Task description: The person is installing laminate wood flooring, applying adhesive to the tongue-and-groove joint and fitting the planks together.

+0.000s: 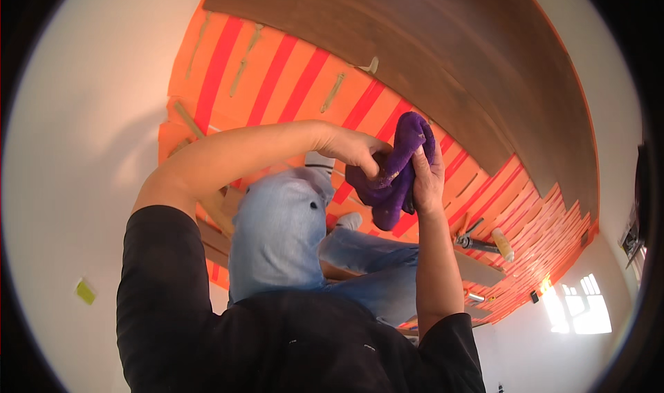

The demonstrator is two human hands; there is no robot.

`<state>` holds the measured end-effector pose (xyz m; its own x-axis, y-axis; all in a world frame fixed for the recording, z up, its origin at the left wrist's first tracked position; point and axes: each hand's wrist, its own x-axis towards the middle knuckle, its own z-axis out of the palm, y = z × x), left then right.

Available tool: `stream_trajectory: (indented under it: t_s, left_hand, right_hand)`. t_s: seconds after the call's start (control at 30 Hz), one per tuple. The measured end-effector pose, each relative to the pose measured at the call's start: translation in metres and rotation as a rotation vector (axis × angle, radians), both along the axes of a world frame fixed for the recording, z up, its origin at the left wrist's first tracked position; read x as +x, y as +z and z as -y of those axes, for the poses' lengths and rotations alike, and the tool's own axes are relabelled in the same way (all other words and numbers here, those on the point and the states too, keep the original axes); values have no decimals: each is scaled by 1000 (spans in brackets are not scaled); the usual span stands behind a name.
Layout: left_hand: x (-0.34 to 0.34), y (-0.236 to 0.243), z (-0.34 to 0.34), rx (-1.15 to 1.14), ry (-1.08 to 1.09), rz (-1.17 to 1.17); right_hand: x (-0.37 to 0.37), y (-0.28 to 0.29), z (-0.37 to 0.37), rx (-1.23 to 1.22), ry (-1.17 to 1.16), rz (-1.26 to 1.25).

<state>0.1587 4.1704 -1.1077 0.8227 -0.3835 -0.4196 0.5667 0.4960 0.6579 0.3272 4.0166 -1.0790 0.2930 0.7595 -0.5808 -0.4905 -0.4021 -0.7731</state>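
Note:
A crumpled purple cloth [401, 158] hangs bunched between my two hands, with small pale specks on its surface. My left hand [356, 152] reaches across from the left, thumb and fingers closed on the cloth's left side. On the cloth's other side my right hand [429, 179] grips it, thumb up along the front. Folds of the cloth hide some of the fingertips. Both hands are raised above my bent knees in light blue jeans [277, 234].
Orange underlay [270, 109] with red stripes covers the floor. Brown planks [443, 54] lie along its far right side. A caulking gun [477, 244] and a yellowish bottle [503, 245] stand or lie at the right, near a loose plank [477, 268]. A white wall [83, 165] rises at the left.

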Motion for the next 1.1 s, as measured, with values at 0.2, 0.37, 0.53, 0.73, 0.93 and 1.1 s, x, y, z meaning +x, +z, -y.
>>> stream_trajectory:
  t_s: [0.2,0.37,0.53,0.73,0.93,1.1]
  left_hand:
    - [-21,-149,24,-354,246,-26]
    - [-40,-172,55,-398,480,17]
    - [-38,-204,62,-107,586,-134]
    - [-73,-171,46,172,212,-531]
    - [-80,-196,91,186,307,-309]
    - [-68,-221,84,345,127,-346]
  right_hand:
    - [-15,-130,-12,28,64,247]
    - [-10,-154,-21,-124,266,271]
    - [12,-186,-58,-150,812,193]
    - [24,-203,-117,41,955,513]
    - [10,-236,-138,-24,1232,1093]
    - [-6,-267,-127,108,1261,1472]
